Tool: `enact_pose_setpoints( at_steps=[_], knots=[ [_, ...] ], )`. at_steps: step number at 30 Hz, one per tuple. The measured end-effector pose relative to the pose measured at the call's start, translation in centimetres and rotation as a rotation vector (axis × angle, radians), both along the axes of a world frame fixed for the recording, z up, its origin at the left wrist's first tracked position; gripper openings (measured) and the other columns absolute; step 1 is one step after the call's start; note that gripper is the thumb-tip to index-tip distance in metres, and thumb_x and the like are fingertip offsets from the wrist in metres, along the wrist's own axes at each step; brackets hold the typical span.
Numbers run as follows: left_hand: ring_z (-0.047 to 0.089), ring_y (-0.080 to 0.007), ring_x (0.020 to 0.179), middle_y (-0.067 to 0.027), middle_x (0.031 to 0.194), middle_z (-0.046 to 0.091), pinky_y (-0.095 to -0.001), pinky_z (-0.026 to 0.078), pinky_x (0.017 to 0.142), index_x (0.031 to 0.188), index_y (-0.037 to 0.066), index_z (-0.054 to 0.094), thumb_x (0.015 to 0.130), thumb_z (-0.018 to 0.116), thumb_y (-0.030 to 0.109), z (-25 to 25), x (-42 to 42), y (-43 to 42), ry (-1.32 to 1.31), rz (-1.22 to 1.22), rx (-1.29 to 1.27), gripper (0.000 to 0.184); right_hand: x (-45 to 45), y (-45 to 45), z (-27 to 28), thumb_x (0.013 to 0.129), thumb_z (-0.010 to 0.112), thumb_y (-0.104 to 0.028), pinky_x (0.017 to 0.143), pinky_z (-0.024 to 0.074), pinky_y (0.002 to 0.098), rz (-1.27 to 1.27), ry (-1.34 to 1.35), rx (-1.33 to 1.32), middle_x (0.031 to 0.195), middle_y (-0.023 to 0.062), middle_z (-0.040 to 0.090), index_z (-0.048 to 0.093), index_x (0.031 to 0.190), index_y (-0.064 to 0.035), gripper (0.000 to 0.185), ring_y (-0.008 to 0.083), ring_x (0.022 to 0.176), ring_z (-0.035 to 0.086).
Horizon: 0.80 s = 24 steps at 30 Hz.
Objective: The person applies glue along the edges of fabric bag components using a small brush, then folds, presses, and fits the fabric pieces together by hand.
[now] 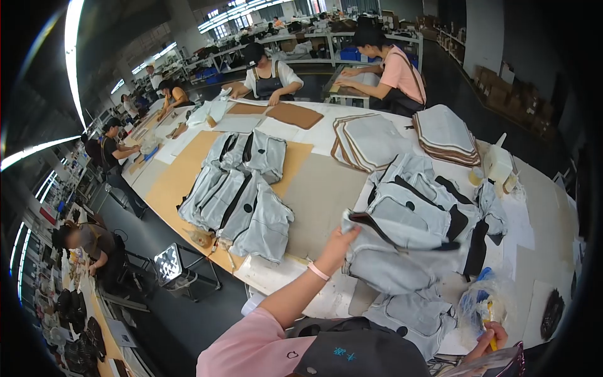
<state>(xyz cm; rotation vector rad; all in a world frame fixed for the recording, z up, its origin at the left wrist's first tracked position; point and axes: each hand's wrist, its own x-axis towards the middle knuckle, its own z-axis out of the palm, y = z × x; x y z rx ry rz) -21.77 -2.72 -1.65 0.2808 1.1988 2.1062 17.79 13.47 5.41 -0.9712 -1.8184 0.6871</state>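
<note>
My left hand (345, 242) is closed on the edge of a light grey fabric piece (392, 267) with a black strip, lifted over the table. At the lower right, my right hand (491, 342) is wrapped round a yellow-handled tool (494, 339), its tip beside a clear plastic bag (483, 305) with blue in it. Behind the held piece lie more grey pieces (408, 198) with black straps. Another grey piece (414, 319) lies close to my body.
Grey sewn pieces (239, 195) are heaped left of centre. Stacked panels with brown edges (446, 135) lie at the back right. A glue-like white container (499, 164) stands at the right. Co-workers (271, 75) are at the table's far side.
</note>
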Motion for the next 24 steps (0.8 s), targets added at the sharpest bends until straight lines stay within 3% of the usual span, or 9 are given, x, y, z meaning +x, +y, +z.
enact_pose_setpoints(
  at_steps=[2, 5, 8, 10, 12, 13, 15, 20, 24],
  knots=[
    [0.058, -0.0203, 0.098, -0.0089, 0.109, 0.060, -0.0372, 0.048, 0.087, 0.116, 0.002, 0.050, 0.090, 0.057, 0.017, 1.4, -4.6, -0.3, -0.115, 0.166, 0.123, 0.031, -0.2, 0.4, -0.5, 0.096, 0.044, -0.017, 0.066, 0.0337, 0.0209, -0.041, -0.019, -0.005, 0.096, 0.0055, 0.054, 0.049, 0.104, -0.0026, 0.018, 0.0066, 0.068, 0.037],
    [0.057, -0.0223, 0.101, -0.0118, 0.116, 0.054, -0.0377, 0.048, 0.088, 0.123, 0.002, 0.044, 0.090, 0.058, 0.017, 1.6, -13.0, -2.0, -0.091, 0.437, 0.233, 0.039, -2.6, -0.6, 1.8, 0.087, 0.056, -0.013, 0.078, 0.0473, 0.0394, 0.015, 0.141, -0.095, 0.090, 0.0185, 0.064, 0.062, 0.090, 0.0046, 0.019, 0.0322, 0.084, 0.060],
    [0.049, -0.0265, 0.114, -0.0146, 0.126, 0.048, -0.0412, 0.039, 0.098, 0.131, 0.000, 0.037, 0.087, 0.062, 0.023, -2.4, -22.3, -5.6, -0.001, 0.863, 0.091, 0.056, -3.1, -0.6, 1.4, 0.096, 0.044, -0.017, 0.065, 0.0340, 0.0214, 0.039, -0.020, -0.080, 0.095, 0.0058, 0.054, 0.050, 0.102, -0.0022, 0.017, 0.0076, 0.067, 0.038],
    [0.037, -0.0297, 0.125, -0.0196, 0.139, 0.032, -0.0427, 0.033, 0.102, 0.141, -0.001, 0.013, 0.077, 0.072, 0.028, -4.7, -25.0, -8.4, -0.043, 0.961, -0.231, 0.091, -4.4, -0.9, 2.1, 0.094, 0.046, -0.014, 0.065, 0.0349, 0.0204, 0.098, 0.006, 0.110, 0.094, 0.0067, 0.055, 0.052, 0.100, -0.0021, 0.014, 0.0088, 0.069, 0.042],
    [0.040, -0.0319, 0.123, -0.0220, 0.136, 0.036, -0.0390, 0.034, 0.101, 0.139, -0.002, 0.018, 0.076, 0.072, 0.016, -6.8, -24.6, -8.4, -0.068, 0.974, -0.253, 0.085, -4.9, -1.1, 2.6, 0.091, 0.048, -0.009, 0.074, 0.0387, 0.0268, 0.129, -0.002, 0.109, 0.093, 0.0108, 0.056, 0.052, 0.097, -0.0006, 0.011, 0.0155, 0.080, 0.049],
    [0.041, -0.0321, 0.122, -0.0219, 0.136, 0.037, -0.0382, 0.034, 0.101, 0.137, -0.002, 0.024, 0.076, 0.070, 0.013, -8.2, -23.6, -7.1, 0.149, 0.954, -0.477, 0.078, -5.0, -1.7, 3.0, 0.089, 0.049, -0.005, 0.083, 0.0420, 0.0334, 0.120, -0.004, 0.008, 0.092, 0.0146, 0.056, 0.051, 0.096, 0.0010, 0.010, 0.0221, 0.089, 0.054],
    [0.042, -0.0332, 0.122, -0.0222, 0.135, 0.038, -0.0376, 0.033, 0.102, 0.133, -0.002, 0.033, 0.074, 0.069, 0.008, -11.3, -19.0, -4.2, 0.564, 0.711, -0.763, 0.070, -5.2, -1.4, 2.3, 0.091, 0.051, -0.012, 0.063, 0.0387, 0.0216, 0.117, -0.003, 0.048, 0.095, 0.0090, 0.059, 0.053, 0.097, -0.0021, 0.012, 0.0103, 0.074, 0.049],
    [0.024, -0.0423, 0.131, -0.0212, 0.140, 0.030, -0.0521, 0.026, 0.105, 0.136, 0.011, 0.036, 0.069, 0.070, 0.010, -10.2, -2.7, 4.8, 1.509, -0.019, -0.757, 0.075, -6.0, -1.5, 2.8, 0.090, 0.053, -0.012, 0.065, 0.0398, 0.0213, 0.189, -0.006, 0.135, 0.094, 0.0103, 0.060, 0.052, 0.097, -0.0023, 0.012, 0.0086, 0.069, 0.048],
    [0.015, -0.0459, 0.133, -0.0211, 0.145, 0.022, -0.0608, 0.021, 0.103, 0.137, 0.016, 0.036, 0.067, 0.071, 0.010, -9.3, -0.2, 9.7, 1.592, -0.058, -0.918, 0.079, -4.8, -2.2, 3.6, 0.086, 0.051, -0.002, 0.082, 0.0437, 0.0322, 0.147, 0.080, 0.012, 0.091, 0.0140, 0.061, 0.053, 0.095, 0.0002, 0.009, 0.0212, 0.087, 0.057]
  ],
)
